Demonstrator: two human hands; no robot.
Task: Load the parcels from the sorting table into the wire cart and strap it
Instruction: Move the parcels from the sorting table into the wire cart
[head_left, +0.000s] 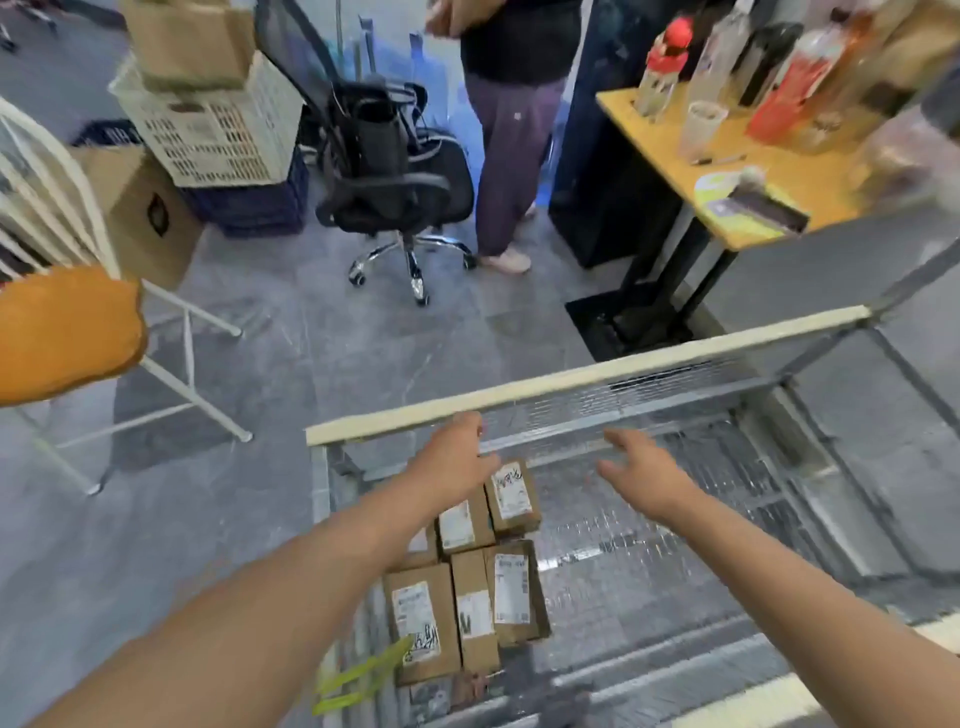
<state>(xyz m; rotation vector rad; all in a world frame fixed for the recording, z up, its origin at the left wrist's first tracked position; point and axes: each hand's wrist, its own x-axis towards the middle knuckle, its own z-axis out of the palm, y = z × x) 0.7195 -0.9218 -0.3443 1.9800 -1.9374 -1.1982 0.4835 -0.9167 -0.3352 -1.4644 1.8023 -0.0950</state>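
The wire cart (587, 379) stands in front of me, its cream top rail running from lower left to upper right. Several brown cardboard parcels (511, 499) with white labels lie flat on its mesh floor, packed toward the left side. My left hand (457, 452) reaches over the parcels, fingers relaxed and holding nothing, just below the far rail. My right hand (641, 470) hovers beside it with its fingers spread, also holding nothing. A yellow-green strap (363, 675) hangs at the cart's near left corner.
A black office chair (384, 171) and a standing person (506, 140) are beyond the cart. A wooden table (769, 171) with bottles stands at the right. A white chair with an orange cushion (62, 332), crates and cardboard boxes (150, 213) fill the left.
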